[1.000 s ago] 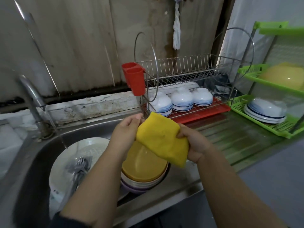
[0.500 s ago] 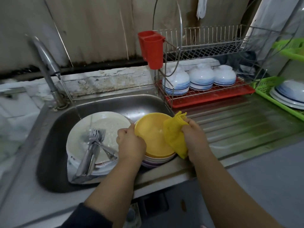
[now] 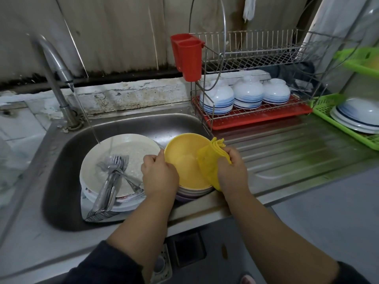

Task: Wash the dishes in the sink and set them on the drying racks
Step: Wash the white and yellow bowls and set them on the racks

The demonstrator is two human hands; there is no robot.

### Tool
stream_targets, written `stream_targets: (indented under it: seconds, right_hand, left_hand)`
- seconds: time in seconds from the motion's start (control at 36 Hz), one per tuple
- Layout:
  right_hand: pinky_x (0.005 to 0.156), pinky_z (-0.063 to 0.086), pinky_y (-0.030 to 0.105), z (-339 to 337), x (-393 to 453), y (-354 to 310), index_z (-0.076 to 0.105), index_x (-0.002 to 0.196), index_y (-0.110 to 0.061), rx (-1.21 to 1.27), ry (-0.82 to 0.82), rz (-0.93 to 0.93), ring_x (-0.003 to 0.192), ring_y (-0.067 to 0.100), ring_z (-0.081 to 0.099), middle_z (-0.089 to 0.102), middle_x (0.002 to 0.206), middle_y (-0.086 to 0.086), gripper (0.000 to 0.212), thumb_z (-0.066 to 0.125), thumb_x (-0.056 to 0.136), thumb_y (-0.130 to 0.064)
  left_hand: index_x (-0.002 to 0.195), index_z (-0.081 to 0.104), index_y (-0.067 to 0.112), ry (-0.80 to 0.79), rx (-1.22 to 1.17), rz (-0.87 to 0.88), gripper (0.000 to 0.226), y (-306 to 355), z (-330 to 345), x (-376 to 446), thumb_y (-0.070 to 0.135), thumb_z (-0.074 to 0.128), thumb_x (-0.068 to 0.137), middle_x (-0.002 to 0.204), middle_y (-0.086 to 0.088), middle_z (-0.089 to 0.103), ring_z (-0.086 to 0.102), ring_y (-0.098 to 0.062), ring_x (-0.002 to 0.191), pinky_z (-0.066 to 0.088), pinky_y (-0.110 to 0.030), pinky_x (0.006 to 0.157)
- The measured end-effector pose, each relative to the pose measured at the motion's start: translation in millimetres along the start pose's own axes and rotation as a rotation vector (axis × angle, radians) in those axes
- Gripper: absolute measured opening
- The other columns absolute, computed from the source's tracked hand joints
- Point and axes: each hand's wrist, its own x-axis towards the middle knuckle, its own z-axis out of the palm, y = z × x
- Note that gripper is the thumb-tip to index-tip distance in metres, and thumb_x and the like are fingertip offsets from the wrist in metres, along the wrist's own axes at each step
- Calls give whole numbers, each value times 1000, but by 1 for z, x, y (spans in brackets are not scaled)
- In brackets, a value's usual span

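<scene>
A yellow bowl (image 3: pixel 184 158) tops a stack of bowls at the right side of the steel sink (image 3: pixel 143 124). My left hand (image 3: pixel 159 174) grips the bowl's left rim. My right hand (image 3: pixel 232 171) holds a folded yellow cloth (image 3: pixel 209 160) pressed against the bowl's right inner wall. To the left, a white plate (image 3: pixel 131 152) tops a pile of plates, with several forks and spoons (image 3: pixel 111 177) lying across it. Water from the tap (image 3: pixel 55 64) runs onto the plate.
A wire dish rack (image 3: pixel 254 58) with a red tray and a red cutlery cup (image 3: pixel 189 58) stands behind the drainboard (image 3: pixel 287 148), with three upturned white-and-blue bowls (image 3: pixel 245 95) on it. A green plastic rack (image 3: pixel 326 107) at the right holds more bowls.
Both hands came down from mid-air to the sink. My left hand let go of the cloth and took the yellow bowl's rim; my right brought the cloth into the bowl.
</scene>
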Motion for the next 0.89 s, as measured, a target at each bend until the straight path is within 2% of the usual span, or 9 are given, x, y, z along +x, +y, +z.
stream_targets:
  seconds: [0.19,0.28,0.39,0.44,0.53,0.61,0.67,0.75,0.89]
  right_hand:
    - [59,41,25,-2,2,3,55,78,-30,-27,25,27,71,9,53,59,76,-6,28,46,90,-6]
    - [60,42,26,-3,2,4,56,78,-30,4,38,22,71,9,53,59,76,-7,29,45,90,-6]
    - [61,43,28,-5,2,8,56,77,-28,45,53,-18,68,10,53,58,73,-6,21,46,86,-13]
    - [57,43,23,-4,2,9,56,78,-29,76,44,-26,64,2,53,58,72,-9,14,45,79,-21]
    - [53,39,18,-4,4,9,55,77,-29,80,30,-29,59,-3,51,57,70,-11,14,43,75,-23]
    - [55,39,22,-4,7,11,54,78,-28,63,26,-35,65,6,51,56,72,-8,28,44,90,-5]
    - [51,40,17,-3,8,12,54,77,-27,54,11,-39,62,4,50,55,71,-7,32,43,91,0]
    - [49,39,15,-3,7,12,53,76,-26,63,5,-48,53,-5,48,54,67,-8,30,43,90,-2]
    - [47,38,8,-4,7,9,53,76,-24,102,5,-61,53,-7,49,54,69,-8,27,45,90,-3]
  left_hand:
    - [144,39,23,22,-49,56,50,0,-1,-5,11,35,96,115,-8,39,43,-26,110,40,-35,85]
    - [144,40,23,33,-82,74,48,1,0,-4,14,36,97,106,-2,34,50,-25,92,40,-30,76]
    - [145,38,24,61,-123,36,47,3,-2,-4,16,36,99,105,2,30,43,-14,69,32,-24,68]
    - [145,39,25,76,-162,25,47,3,-3,-4,16,36,99,105,2,31,40,-9,63,32,-23,66]
    - [145,39,27,76,-188,7,47,4,-4,-3,17,35,99,104,2,32,39,-6,62,29,-23,63]
    - [144,39,27,74,-201,-6,47,4,-6,0,17,35,99,105,3,32,39,-7,63,29,-24,63]
    - [144,40,27,78,-203,-8,46,2,-5,0,17,35,99,104,2,33,38,-7,63,29,-24,64]
    - [144,41,26,87,-208,-12,46,1,-3,1,16,35,99,104,2,33,39,-8,63,28,-24,63]
    - [142,43,26,89,-214,-8,46,-1,-2,5,15,35,98,104,-1,35,42,-15,70,30,-23,66]
